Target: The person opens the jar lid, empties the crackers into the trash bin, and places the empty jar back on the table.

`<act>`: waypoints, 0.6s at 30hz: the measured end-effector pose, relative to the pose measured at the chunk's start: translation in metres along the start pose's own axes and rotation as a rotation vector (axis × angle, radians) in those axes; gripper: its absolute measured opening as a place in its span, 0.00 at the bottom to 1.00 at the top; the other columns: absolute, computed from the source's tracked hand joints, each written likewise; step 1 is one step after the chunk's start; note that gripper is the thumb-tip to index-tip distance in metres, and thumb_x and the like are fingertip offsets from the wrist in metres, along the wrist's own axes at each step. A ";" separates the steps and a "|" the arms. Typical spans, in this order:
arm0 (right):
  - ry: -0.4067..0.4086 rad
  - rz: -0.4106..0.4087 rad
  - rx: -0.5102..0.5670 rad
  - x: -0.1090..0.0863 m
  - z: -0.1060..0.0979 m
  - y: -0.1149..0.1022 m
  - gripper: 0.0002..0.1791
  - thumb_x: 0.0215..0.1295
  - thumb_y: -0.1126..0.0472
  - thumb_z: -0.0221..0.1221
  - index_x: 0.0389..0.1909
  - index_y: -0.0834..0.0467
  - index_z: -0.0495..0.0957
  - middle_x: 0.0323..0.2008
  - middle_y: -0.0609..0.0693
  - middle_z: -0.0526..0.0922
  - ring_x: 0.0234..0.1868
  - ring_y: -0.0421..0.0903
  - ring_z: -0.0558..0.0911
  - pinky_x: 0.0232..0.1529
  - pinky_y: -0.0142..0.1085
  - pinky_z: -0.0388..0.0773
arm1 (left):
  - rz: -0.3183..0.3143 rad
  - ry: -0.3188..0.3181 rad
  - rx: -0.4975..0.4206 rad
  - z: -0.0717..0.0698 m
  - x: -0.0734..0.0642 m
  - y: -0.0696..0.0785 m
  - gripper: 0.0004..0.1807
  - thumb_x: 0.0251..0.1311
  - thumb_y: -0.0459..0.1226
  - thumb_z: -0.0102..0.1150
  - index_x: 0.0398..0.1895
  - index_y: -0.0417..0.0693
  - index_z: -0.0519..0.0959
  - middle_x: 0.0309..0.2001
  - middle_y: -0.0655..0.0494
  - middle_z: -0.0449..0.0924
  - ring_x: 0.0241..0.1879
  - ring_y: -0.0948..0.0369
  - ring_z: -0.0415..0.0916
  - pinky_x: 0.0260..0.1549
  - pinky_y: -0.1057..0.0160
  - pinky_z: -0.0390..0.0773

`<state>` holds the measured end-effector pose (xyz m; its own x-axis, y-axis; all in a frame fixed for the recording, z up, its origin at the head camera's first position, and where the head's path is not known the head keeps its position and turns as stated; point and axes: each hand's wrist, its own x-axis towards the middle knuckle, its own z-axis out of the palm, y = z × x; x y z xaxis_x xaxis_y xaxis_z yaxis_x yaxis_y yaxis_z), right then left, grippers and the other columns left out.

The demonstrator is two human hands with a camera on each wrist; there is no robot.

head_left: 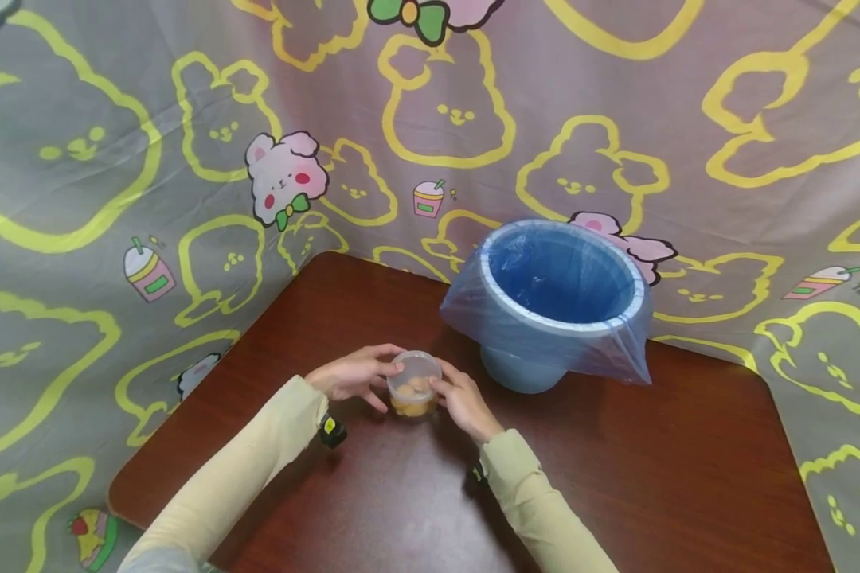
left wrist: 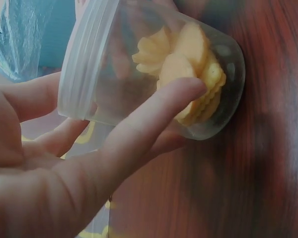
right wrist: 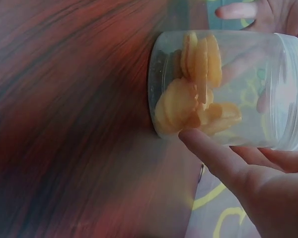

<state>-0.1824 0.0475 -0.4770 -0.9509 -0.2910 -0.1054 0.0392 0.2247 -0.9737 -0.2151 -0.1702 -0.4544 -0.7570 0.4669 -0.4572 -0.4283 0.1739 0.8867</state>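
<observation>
A clear plastic jar (head_left: 415,374) with a ridged rim band stands upright on the table, holding several yellow-tan, scalloped cookies (left wrist: 193,74) near its bottom. On the jar's left side is my left hand (head_left: 353,375), its fingers loosely spread by the rim and the thumb held out away from the wall. My right hand (head_left: 467,402) grips the jar from the right, thumb (right wrist: 203,146) at the lower wall and the other fingers farther back around it. Through the clear wall, the right wrist view also shows part of the left hand (right wrist: 283,20).
Behind the jar to the right stands a light blue bin (head_left: 523,370) lined with a blue plastic bag (head_left: 609,354) that hangs over its rim. The brown wooden table (head_left: 373,493) has rounded corners. Patterned fabric (head_left: 344,103) surrounds its back and sides.
</observation>
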 end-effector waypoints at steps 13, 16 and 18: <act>-0.007 -0.023 0.004 -0.011 -0.018 0.010 0.24 0.70 0.63 0.50 0.66 0.60 0.69 0.60 0.62 0.75 0.58 0.58 0.78 0.55 0.48 0.78 | 0.001 -0.062 -0.021 0.015 0.004 0.000 0.23 0.69 0.37 0.50 0.65 0.46 0.62 0.62 0.38 0.68 0.61 0.37 0.69 0.43 0.34 0.77; -0.014 -0.008 0.036 -0.013 -0.022 0.012 0.24 0.70 0.63 0.51 0.66 0.60 0.69 0.60 0.62 0.75 0.58 0.58 0.78 0.56 0.48 0.77 | -0.007 -0.064 -0.028 0.018 0.005 0.001 0.22 0.68 0.36 0.51 0.64 0.46 0.63 0.60 0.40 0.69 0.61 0.38 0.70 0.44 0.33 0.76; -0.024 -0.014 0.051 -0.015 -0.024 0.013 0.24 0.70 0.63 0.51 0.66 0.61 0.68 0.60 0.63 0.75 0.58 0.59 0.77 0.57 0.49 0.76 | -0.012 -0.064 -0.036 0.020 0.006 0.000 0.21 0.68 0.35 0.51 0.63 0.46 0.64 0.60 0.40 0.69 0.60 0.38 0.70 0.45 0.32 0.75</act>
<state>-0.1754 0.0774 -0.4830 -0.9437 -0.3163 -0.0964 0.0424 0.1733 -0.9840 -0.2099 -0.1495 -0.4557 -0.7187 0.5198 -0.4618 -0.4557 0.1496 0.8775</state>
